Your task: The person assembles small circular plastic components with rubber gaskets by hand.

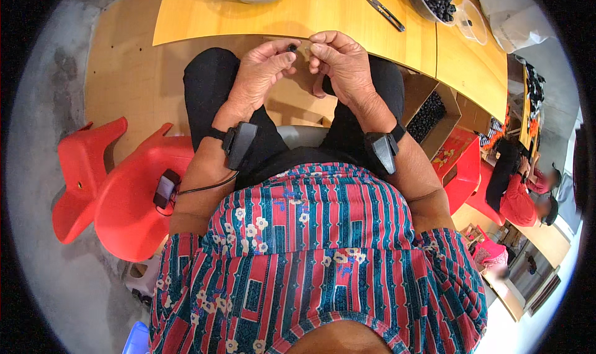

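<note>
Two hands nearly meeting: left hand (266, 68) has a small black piece (292, 47) pinched at its fingertips, right hand (343, 61) is pinched just beside it, can't tell on what. Snips (395, 21) lie beyond the right one, white bowl (261, 0) past the left.

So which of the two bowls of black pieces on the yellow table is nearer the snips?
The right round pale plastic bowl: it sits beside the slim black metal snips, while the left pale bowl stands farther off.
</note>
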The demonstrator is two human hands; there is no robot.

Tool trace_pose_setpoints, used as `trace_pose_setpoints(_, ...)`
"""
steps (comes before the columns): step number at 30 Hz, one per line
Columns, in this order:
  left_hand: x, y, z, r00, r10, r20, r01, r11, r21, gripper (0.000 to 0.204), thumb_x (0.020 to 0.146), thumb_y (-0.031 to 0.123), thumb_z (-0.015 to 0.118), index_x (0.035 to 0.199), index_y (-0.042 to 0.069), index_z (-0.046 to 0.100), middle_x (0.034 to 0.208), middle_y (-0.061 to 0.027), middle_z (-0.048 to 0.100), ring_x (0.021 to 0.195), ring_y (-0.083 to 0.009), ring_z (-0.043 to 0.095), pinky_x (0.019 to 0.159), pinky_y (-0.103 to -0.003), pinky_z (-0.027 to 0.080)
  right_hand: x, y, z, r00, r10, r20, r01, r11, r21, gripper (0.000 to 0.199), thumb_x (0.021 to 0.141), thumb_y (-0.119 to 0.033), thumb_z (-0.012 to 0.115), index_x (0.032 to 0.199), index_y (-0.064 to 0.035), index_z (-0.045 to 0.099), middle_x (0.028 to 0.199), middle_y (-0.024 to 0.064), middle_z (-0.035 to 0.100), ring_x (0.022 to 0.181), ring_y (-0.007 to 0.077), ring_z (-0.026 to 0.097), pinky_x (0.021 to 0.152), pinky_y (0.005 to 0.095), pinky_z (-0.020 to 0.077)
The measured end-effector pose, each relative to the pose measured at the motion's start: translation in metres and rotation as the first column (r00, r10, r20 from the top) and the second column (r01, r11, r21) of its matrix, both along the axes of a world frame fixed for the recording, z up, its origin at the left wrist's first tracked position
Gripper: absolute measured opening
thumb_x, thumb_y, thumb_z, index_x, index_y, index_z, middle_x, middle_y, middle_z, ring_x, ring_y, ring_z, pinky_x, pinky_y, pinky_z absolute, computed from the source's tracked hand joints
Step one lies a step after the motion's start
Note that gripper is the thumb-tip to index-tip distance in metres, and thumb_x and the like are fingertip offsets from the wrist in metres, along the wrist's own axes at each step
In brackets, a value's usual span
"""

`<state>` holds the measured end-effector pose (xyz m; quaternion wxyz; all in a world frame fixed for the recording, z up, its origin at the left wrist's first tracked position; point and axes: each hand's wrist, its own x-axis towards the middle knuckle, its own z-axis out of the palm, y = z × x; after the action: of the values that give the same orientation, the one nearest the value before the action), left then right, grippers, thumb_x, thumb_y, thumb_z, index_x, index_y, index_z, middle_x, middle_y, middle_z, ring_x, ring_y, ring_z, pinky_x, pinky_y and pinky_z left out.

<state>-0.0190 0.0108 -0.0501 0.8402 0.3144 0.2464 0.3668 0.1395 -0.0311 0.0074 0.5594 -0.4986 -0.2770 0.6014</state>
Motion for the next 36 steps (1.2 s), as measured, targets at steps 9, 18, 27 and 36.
trace_pose_setpoints(9,0.004,-0.005,0.005,0.950,0.155,-0.271,-0.036,0.917,0.396,0.025,0.079,0.008,0.066,0.103,0.000,0.063,0.082,0.0018,0.060,0.075,-0.0051,0.052,0.069,-0.018,0.043,0.000,-0.002,-0.007,0.998,0.031,-0.059,-0.037,0.994,-0.104,0.010,0.082,-0.005,0.061,0.090,0.0011,0.058,0.070,0.0040,0.058,0.057,0.0090,0.054,0.052,0.0203,0.0479)
trace_pose_setpoints(18,0.009,-0.005,0.000,0.883,0.244,-0.401,-0.018,0.871,0.491,0.025,0.077,0.013,0.069,0.099,0.001,0.065,0.081,-0.0008,0.063,0.073,-0.0056,0.054,0.066,-0.019,0.046,-0.004,0.000,-0.007,0.999,0.029,0.030,-0.026,0.993,-0.111,0.010,0.082,-0.006,0.063,0.089,-0.0003,0.058,0.066,0.0017,0.055,0.053,0.0076,0.049,0.047,0.0198,0.0430)
trace_pose_setpoints(27,0.012,-0.005,-0.006,0.927,0.198,-0.317,-0.041,0.897,0.440,0.024,0.079,0.014,0.067,0.099,0.000,0.065,0.081,-0.0004,0.063,0.074,-0.0054,0.054,0.066,-0.020,0.045,0.002,-0.002,-0.008,0.996,-0.015,0.092,0.018,0.999,-0.035,0.016,0.084,-0.006,0.058,0.098,0.0014,0.059,0.068,-0.0008,0.055,0.054,0.0059,0.046,0.048,0.0188,0.0407)
trace_pose_setpoints(36,0.015,-0.003,-0.005,0.980,0.054,-0.191,-0.002,0.965,0.262,0.026,0.082,0.021,0.066,0.098,0.000,0.063,0.081,0.0005,0.061,0.071,-0.0054,0.052,0.066,-0.020,0.045,0.010,-0.004,-0.003,0.831,0.204,0.518,-0.286,0.954,0.084,0.024,0.083,-0.005,0.058,0.106,-0.0047,0.062,0.077,0.0001,0.061,0.063,0.0033,0.051,0.054,0.0172,0.0427)
